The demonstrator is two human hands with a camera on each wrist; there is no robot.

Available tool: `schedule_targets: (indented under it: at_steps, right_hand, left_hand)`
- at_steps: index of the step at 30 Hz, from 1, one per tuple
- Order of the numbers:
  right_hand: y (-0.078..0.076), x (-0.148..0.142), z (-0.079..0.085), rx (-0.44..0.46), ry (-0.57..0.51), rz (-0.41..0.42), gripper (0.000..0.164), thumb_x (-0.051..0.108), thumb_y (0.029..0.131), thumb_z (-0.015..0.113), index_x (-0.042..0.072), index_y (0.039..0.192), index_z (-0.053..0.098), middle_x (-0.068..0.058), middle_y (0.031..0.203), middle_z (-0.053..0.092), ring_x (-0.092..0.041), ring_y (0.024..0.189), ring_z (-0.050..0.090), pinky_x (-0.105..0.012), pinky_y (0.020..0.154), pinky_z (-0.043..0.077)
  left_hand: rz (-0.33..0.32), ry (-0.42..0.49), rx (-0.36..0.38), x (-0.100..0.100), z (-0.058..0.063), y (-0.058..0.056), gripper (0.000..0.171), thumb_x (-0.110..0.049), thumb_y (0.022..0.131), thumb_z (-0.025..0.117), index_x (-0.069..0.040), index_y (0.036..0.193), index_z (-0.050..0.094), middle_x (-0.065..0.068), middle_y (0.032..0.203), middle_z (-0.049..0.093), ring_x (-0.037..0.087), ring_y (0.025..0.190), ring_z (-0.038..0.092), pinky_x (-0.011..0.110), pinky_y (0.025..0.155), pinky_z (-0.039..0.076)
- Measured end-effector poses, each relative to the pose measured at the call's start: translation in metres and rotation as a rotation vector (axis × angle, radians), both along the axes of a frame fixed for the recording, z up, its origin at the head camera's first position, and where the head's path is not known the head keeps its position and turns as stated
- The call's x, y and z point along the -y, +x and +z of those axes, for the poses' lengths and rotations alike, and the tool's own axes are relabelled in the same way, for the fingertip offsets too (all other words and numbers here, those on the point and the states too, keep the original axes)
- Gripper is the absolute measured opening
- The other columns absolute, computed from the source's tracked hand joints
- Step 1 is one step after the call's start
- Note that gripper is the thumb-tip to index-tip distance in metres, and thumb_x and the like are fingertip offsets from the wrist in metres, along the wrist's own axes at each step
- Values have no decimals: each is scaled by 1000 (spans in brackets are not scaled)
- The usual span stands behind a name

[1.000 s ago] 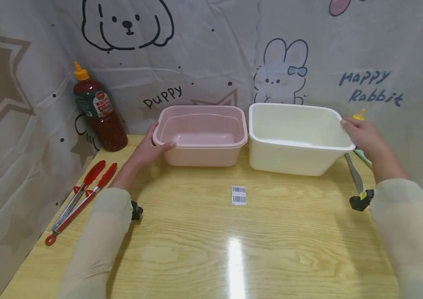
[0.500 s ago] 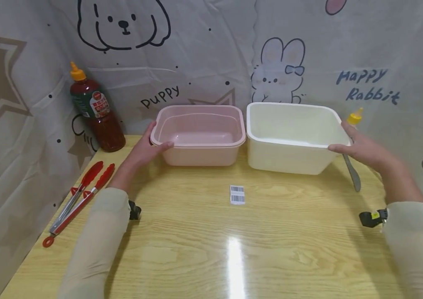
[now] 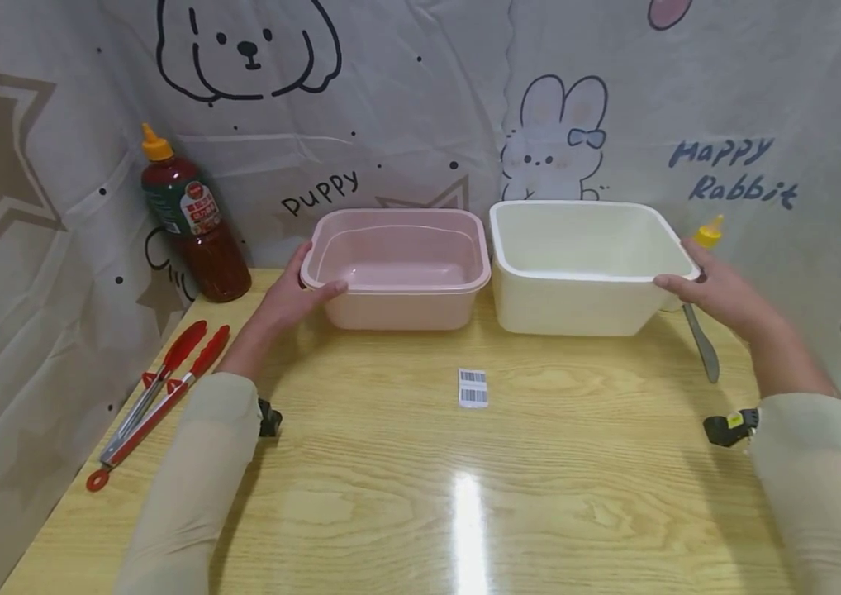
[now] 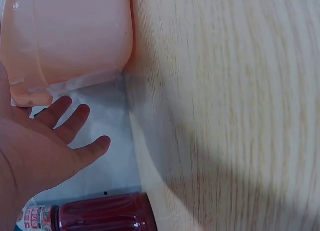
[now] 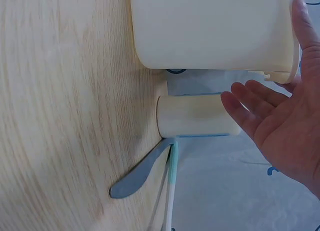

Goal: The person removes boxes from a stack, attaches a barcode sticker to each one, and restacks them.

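Note:
A pink plastic bin (image 3: 398, 310) and a taller cream bin (image 3: 569, 306) stand side by side on the table, their rims nearly meeting. My left hand (image 3: 292, 299) holds the pink bin's left front corner, thumb along the front rim. In the left wrist view, its other fingers (image 4: 72, 123) stretch out below the rim, off the wall. At the cream bin's right end, my right hand (image 3: 721, 289) holds the rim corner with the thumb at the front. In the right wrist view, a finger is tucked behind that rim and the remaining fingers (image 5: 255, 98) extend loosely.
A red sauce bottle (image 3: 201, 231) stands at the back left, with red-tipped tongs (image 3: 160, 397) before it. Behind my right hand are a pale yellow-capped bottle (image 5: 195, 116), a grey flat-ended utensil (image 5: 137, 176) and a mint-and-white stick (image 5: 171, 181). A barcode label (image 3: 473, 388) lies mid-table.
My right hand has shifted its hold, bringing the thumb to the cream bin's front rim. The cream bin has moved slightly back, level with the pink one. My left hand stays put.

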State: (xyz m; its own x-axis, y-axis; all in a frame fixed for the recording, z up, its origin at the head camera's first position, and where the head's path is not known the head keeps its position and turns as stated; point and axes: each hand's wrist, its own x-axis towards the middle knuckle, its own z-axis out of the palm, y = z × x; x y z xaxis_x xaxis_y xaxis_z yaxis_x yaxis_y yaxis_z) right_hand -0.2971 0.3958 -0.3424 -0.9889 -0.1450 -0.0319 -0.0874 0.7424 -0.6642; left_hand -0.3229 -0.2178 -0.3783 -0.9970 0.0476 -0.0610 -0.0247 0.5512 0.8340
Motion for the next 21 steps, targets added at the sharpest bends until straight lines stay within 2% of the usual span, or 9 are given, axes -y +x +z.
schedule_targets:
  at_steps: [4, 8, 10, 14, 17, 21]
  right_hand:
    - [-1, 1, -1, -20, 16, -18, 86, 50, 102, 55, 26, 165, 3, -31, 154, 36, -47, 131, 42, -60, 98, 42]
    - [-2, 0, -3, -13, 35, -32, 86, 51, 101, 55, 26, 165, 2, -32, 151, 39, -46, 127, 45, -56, 96, 44]
    - [-2, 0, -4, 4, 32, -32, 87, 52, 101, 55, 26, 165, 1, -33, 151, 38, -47, 127, 44, -59, 97, 43]
    - [0, 0, -2, 27, 12, -41, 90, 53, 101, 54, 27, 164, -4, -34, 155, 33, -49, 131, 41, -66, 103, 39]
    - [2, 1, 0, 26, 2, -59, 92, 55, 100, 55, 27, 163, -6, -34, 158, 29, -50, 134, 38, -71, 106, 35]
    - [7, 3, 6, 32, -5, -82, 96, 57, 98, 57, 27, 163, -6, -30, 165, 18, -56, 144, 29, -78, 109, 26]
  left_hand:
    - [-7, 3, -7, -1, 0, 0, 112, -71, 79, 71, -41, 162, 3, 5, 170, 22, 36, 153, 26, 65, 123, 20]
    - [-13, 0, -13, -1, -2, 0, 105, -62, 86, 72, -40, 162, 3, 6, 169, 23, 37, 153, 27, 65, 122, 20]
    - [-13, -2, -15, -1, -2, 0, 103, -59, 88, 72, -40, 163, 3, 7, 169, 23, 37, 153, 27, 65, 123, 20]
    - [7, -22, -34, -1, -3, 3, 108, -66, 84, 70, -38, 163, 3, 9, 169, 23, 37, 153, 28, 64, 122, 23]
    - [33, -39, -80, -2, -3, 6, 110, -70, 82, 71, -36, 163, 6, 9, 168, 27, 36, 151, 31, 63, 121, 28]
    - [43, -70, -152, -3, -3, 10, 105, -62, 86, 72, -32, 164, 7, 11, 165, 32, 35, 149, 35, 62, 120, 31]
